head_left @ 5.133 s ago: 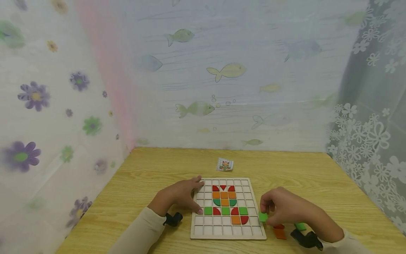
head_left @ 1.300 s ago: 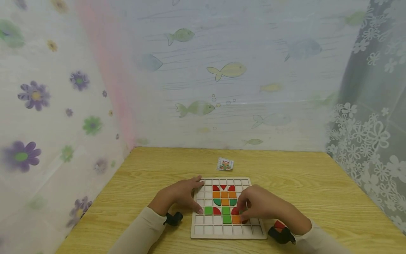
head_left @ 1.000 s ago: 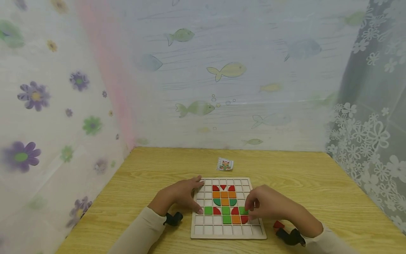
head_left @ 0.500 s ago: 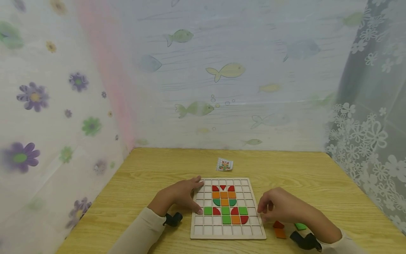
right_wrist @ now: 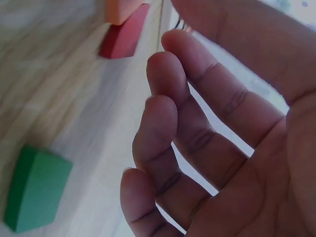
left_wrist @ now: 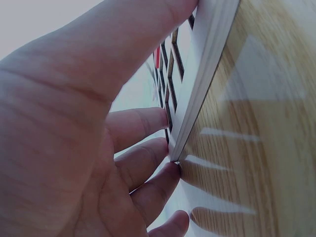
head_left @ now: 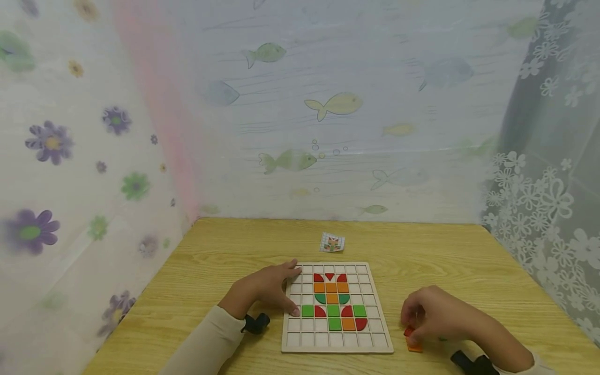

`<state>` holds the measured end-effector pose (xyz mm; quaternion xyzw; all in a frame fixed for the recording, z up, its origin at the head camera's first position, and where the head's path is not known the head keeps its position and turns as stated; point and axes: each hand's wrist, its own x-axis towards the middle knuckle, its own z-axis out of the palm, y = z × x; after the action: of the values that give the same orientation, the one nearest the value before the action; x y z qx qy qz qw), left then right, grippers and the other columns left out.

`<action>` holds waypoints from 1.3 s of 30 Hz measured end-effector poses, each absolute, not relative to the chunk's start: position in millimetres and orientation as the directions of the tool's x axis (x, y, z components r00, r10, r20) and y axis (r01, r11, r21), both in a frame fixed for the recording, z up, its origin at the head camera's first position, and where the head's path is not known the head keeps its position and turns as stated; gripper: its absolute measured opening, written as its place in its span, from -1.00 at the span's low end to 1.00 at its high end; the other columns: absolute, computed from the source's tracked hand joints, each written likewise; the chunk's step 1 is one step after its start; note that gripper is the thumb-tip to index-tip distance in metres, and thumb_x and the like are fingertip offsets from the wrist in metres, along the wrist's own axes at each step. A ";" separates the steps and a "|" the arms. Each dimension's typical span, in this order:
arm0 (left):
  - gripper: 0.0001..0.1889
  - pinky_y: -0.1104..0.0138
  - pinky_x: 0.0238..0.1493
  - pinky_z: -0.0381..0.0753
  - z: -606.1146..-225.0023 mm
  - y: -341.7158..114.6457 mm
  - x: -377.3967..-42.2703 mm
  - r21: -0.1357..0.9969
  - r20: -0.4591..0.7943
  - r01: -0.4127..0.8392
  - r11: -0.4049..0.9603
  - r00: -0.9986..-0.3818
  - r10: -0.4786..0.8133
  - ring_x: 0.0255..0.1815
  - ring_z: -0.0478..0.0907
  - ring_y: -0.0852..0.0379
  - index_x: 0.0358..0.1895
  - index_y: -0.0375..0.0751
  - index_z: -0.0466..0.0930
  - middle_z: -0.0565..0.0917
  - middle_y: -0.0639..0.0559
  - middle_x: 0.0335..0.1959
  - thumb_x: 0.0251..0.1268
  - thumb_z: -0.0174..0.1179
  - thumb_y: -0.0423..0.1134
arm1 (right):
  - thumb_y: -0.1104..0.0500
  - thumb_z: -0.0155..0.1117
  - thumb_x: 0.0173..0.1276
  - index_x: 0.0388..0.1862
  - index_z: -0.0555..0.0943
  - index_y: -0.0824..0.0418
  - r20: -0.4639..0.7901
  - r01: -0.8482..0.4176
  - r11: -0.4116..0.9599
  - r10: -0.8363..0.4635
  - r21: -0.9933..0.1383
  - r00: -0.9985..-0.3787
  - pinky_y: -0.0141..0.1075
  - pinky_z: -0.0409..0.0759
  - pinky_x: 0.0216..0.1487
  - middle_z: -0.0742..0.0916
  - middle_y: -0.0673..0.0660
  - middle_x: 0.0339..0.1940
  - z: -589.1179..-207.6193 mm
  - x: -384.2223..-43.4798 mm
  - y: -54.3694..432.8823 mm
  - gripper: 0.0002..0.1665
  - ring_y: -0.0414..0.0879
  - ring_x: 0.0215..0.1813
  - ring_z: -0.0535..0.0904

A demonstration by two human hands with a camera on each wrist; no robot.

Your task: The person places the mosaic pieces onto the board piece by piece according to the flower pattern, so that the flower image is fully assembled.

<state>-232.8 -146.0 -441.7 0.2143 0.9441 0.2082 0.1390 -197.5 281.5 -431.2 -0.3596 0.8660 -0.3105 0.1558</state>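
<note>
My left hand (head_left: 266, 285) rests at the left edge of a white grid board (head_left: 300, 341), its fingers fairly straight and spread, thumb and fingertips touching the rim. Coloured tiles fill part of the grid, among them an orange square tile (head_left: 349, 324) and a bright green square tile (head_left: 335, 324). Right of the board, my right hand (head_left: 438, 315) hovers low over a loose red tile (head_left: 409, 331) and an orange tile (head_left: 414, 346). In the right wrist view its loosely bent fingers stay apart from the red tile (right_wrist: 126, 32) and hold nothing.
A loose green tile (right_wrist: 39, 190) lies on the wooden table beneath the right hand. Behind the board lies a small pattern card (head_left: 332, 242). Printed curtains with fish and flowers enclose the table's far and left sides.
A green tile went into the grid left of the lower orange square. My right hand then left the board, moving right and toward me over the loose tiles. The left hand stayed put.
</note>
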 end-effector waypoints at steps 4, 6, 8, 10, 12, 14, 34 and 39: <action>0.16 -0.13 0.57 0.26 -440.4 -145.8 -232.4 0.453 -0.175 0.346 0.821 -0.869 0.463 0.69 0.08 -0.16 0.64 0.04 0.22 0.03 0.03 0.72 -0.08 0.61 0.25 | 0.01 0.72 0.00 -0.29 0.76 -0.11 -0.071 -0.517 0.575 -0.709 -0.634 -0.702 -0.37 0.58 -0.34 0.74 -0.16 -0.33 -431.6 -192.5 286.3 -0.69 -0.30 -0.34 0.58; 0.16 -0.12 0.57 0.25 -439.9 -145.8 -232.5 0.455 -0.175 0.345 0.821 -0.869 0.463 0.69 0.07 -0.15 0.64 0.03 0.22 0.03 0.03 0.72 -0.08 0.62 0.24 | 0.06 0.72 -0.02 -0.29 0.75 -0.13 -0.081 -0.515 0.590 -0.702 -0.622 -0.707 -0.38 0.56 -0.33 0.73 -0.18 -0.33 -432.5 -189.8 287.9 -0.68 -0.31 -0.33 0.56; 0.16 -0.12 0.57 0.25 -439.9 -145.7 -232.6 0.457 -0.174 0.346 0.819 -0.869 0.464 0.69 0.07 -0.16 0.64 0.03 0.23 0.03 0.02 0.72 -0.08 0.62 0.24 | 0.10 0.70 -0.02 -0.29 0.75 -0.12 -0.091 -0.507 0.592 -0.701 -0.626 -0.707 -0.38 0.55 -0.31 0.73 -0.18 -0.31 -433.4 -187.6 289.2 -0.68 -0.32 -0.32 0.55; 0.16 -0.12 0.57 0.25 -439.9 -145.7 -232.6 0.458 -0.173 0.346 0.818 -0.869 0.464 0.69 0.07 -0.16 0.64 0.02 0.23 0.04 0.02 0.72 -0.08 0.62 0.24 | 0.12 0.68 0.00 -0.28 0.74 -0.10 -0.093 -0.503 0.582 -0.708 -0.640 -0.700 -0.39 0.56 -0.30 0.74 -0.18 -0.29 -433.8 -186.6 290.0 -0.69 -0.32 -0.30 0.56; 0.17 -0.12 0.57 0.25 -440.1 -145.8 -232.7 0.460 -0.171 0.347 0.817 -0.869 0.465 0.69 0.08 -0.16 0.64 0.01 0.23 0.04 0.01 0.72 -0.08 0.62 0.24 | 0.14 0.67 0.03 -0.29 0.73 -0.08 -0.089 -0.504 0.567 -0.718 -0.651 -0.691 -0.39 0.57 -0.29 0.74 -0.18 -0.29 -433.9 -186.4 290.3 -0.71 -0.32 -0.30 0.56; 0.17 -0.12 0.57 0.26 -440.0 -146.0 -232.3 0.460 -0.171 0.348 0.817 -0.868 0.466 0.69 0.07 -0.16 0.64 0.01 0.23 0.04 0.01 0.72 -0.08 0.62 0.23 | 0.15 0.65 0.05 -0.31 0.72 -0.06 -0.080 -0.514 0.554 -0.727 -0.655 -0.683 -0.38 0.59 -0.30 0.74 -0.19 -0.30 -434.0 -186.6 290.1 -0.73 -0.32 -0.31 0.57; 0.16 -0.14 0.57 0.26 -440.9 -146.3 -233.1 0.451 -0.170 0.350 0.821 -0.869 0.465 0.69 0.07 -0.17 0.64 0.04 0.23 0.04 0.03 0.72 -0.08 0.61 0.26 | 0.15 0.66 0.01 -0.44 0.72 -0.14 -0.050 -0.548 0.626 -0.683 -0.556 -0.729 -0.40 0.53 -0.41 0.72 -0.25 -0.38 -435.8 -187.0 284.1 -0.75 -0.39 -0.41 0.52; 0.16 -0.13 0.57 0.26 -441.0 -146.1 -233.1 0.459 -0.166 0.350 0.816 -0.869 0.466 0.69 0.08 -0.16 0.64 0.04 0.23 0.05 0.03 0.72 -0.08 0.62 0.25 | 0.15 0.65 0.05 -0.42 0.72 -0.12 -0.068 -0.535 0.619 -0.688 -0.575 -0.723 -0.40 0.54 -0.40 0.74 -0.25 -0.31 -434.8 -186.1 284.7 -0.77 -0.38 -0.39 0.54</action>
<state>-233.1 -146.1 -441.0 0.2164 0.9432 0.2120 0.1364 -186.1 284.7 -434.8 -0.3442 0.8885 -0.2682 0.1423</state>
